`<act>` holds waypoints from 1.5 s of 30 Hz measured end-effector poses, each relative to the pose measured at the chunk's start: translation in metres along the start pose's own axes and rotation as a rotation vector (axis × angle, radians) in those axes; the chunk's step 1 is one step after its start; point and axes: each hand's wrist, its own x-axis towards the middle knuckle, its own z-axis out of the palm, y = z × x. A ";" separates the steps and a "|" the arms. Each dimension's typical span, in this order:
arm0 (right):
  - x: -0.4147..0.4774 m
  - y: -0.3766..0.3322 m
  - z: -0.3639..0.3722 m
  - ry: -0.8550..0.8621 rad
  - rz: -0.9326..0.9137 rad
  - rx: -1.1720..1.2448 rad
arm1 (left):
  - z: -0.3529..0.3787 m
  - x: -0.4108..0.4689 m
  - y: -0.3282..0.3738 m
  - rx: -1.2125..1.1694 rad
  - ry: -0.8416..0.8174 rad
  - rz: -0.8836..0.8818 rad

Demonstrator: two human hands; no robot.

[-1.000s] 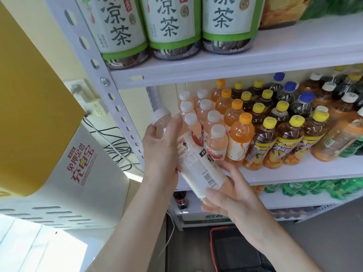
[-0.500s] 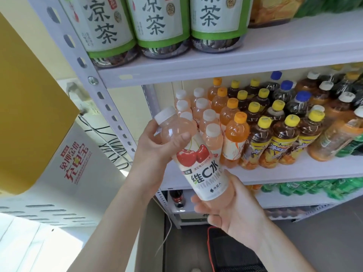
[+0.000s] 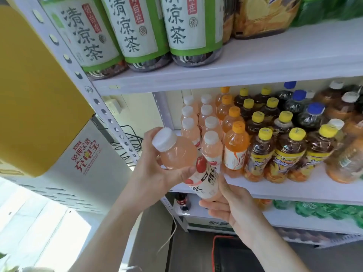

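Note:
A pink drink bottle (image 3: 177, 156) with a white cap and a white label showing red fruit is tilted in front of the middle shelf (image 3: 275, 190), cap pointing up and left. My left hand (image 3: 155, 173) grips its upper body, thumb across the front. My right hand (image 3: 229, 203) holds its base from below, fingers curled under it. Behind it, more pink bottles with white caps (image 3: 211, 146) stand in rows at the shelf's left end.
Orange-capped, yellow-capped and blue-capped bottles (image 3: 284, 150) fill the middle shelf to the right. Large green-labelled tea bottles (image 3: 137, 36) stand on the top shelf. A perforated grey upright (image 3: 110, 118) stands at left, beside a yellow-and-white charging kiosk (image 3: 39, 107). Green bottles lie lower down.
The bottle has turned in my hands, so its label now faces more to the right, and it tilted further with the cap toward the left. The camera has moved closer.

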 end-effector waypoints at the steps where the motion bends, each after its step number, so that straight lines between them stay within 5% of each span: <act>1: 0.003 0.002 -0.002 0.011 0.015 -0.058 | 0.002 -0.001 -0.002 0.001 0.021 -0.019; 6: 0.024 0.004 -0.002 0.003 0.024 -0.454 | 0.007 0.008 -0.015 0.113 0.192 -0.088; 11: 0.047 -0.014 0.003 0.156 -0.381 -0.944 | 0.018 0.040 -0.048 0.477 0.338 -0.167; 19: 0.087 -0.078 0.040 0.151 -0.864 -1.293 | 0.027 0.127 -0.117 0.451 0.448 -0.280; 27: 0.156 -0.087 0.072 0.157 -0.684 -1.853 | 0.021 0.192 -0.157 0.363 0.466 -0.328; 45: 0.170 -0.073 0.084 0.322 -0.617 -1.873 | 0.002 0.260 -0.174 0.752 0.307 -0.288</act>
